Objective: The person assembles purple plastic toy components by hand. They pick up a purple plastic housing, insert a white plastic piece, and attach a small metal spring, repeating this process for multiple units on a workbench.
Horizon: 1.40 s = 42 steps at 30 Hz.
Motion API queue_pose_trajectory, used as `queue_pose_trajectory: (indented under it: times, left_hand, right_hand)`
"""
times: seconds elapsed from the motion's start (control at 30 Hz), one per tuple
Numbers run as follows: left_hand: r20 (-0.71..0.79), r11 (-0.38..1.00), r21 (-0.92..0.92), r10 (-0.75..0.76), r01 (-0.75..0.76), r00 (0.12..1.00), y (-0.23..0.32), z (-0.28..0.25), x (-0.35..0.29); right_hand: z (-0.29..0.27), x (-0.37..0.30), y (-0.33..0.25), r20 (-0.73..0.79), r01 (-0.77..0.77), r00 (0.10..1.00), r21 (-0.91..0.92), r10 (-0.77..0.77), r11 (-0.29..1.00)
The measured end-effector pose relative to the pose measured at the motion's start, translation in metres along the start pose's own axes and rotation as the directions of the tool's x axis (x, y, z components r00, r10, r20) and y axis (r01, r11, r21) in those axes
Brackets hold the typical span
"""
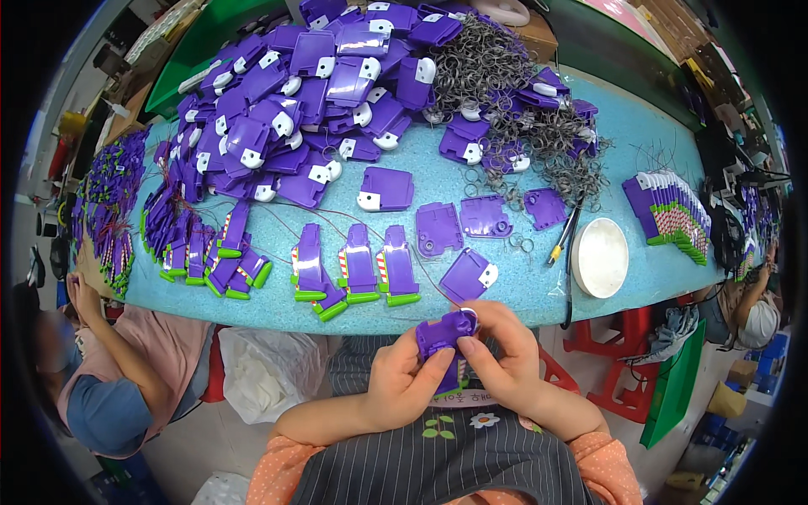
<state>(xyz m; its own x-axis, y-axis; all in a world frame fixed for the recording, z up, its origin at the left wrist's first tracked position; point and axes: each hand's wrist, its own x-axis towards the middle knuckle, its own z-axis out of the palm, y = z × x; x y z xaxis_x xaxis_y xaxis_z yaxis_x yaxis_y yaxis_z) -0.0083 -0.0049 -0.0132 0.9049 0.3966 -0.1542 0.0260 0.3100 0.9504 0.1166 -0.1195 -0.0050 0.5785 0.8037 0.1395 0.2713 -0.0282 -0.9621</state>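
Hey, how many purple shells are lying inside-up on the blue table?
3 visible, left of the white dish: the left shell, the middle shell and the right shell, in a row. More may hide in the purple heap.

I wear this camera on my head, the left of two side by side, and it looks steeply down through a wide fisheye lens. My left hand [401, 372] and right hand [503, 349] are near it, toward six o'clock, above my apron [379, 463]. The table [522, 295] spreads toward twelve; straight lines bend at three and nine.
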Motion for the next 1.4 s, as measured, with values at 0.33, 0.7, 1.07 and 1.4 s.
queue_pose_trajectory:
  times: [0.33, 0.7, 1.07, 1.4]
  left_hand:
    - [0.055, 0.958, -0.287, 0.010, 0.006, 0.998, 0.002, 0.008, -0.007]
    - [-0.002, 0.998, -0.001, 0.060, -0.060, 0.998, -0.008, 0.007, -0.007]
    - [0.098, 0.920, -0.376, -0.084, 0.115, 0.992, 0.006, -0.003, 0.007]
    - [0.166, 0.817, -0.562, -0.043, 0.130, 0.985, 0.004, 0.018, 0.046]
  right_hand:
    - [-0.002, -0.002, 0.015, 0.285, -0.217, 0.952, 0.367, 0.113, 0.904]
    - [0.015, -0.006, 0.004, 0.101, -0.298, 0.954, 0.403, 0.281, 0.865]
    - [-0.035, 0.055, 0.030, -0.188, 0.000, 0.943, -0.824, -0.273, 0.566]
    - [-0.036, 0.004, 0.009, -0.061, -0.153, 0.970, 0.603, 0.236, 0.783]
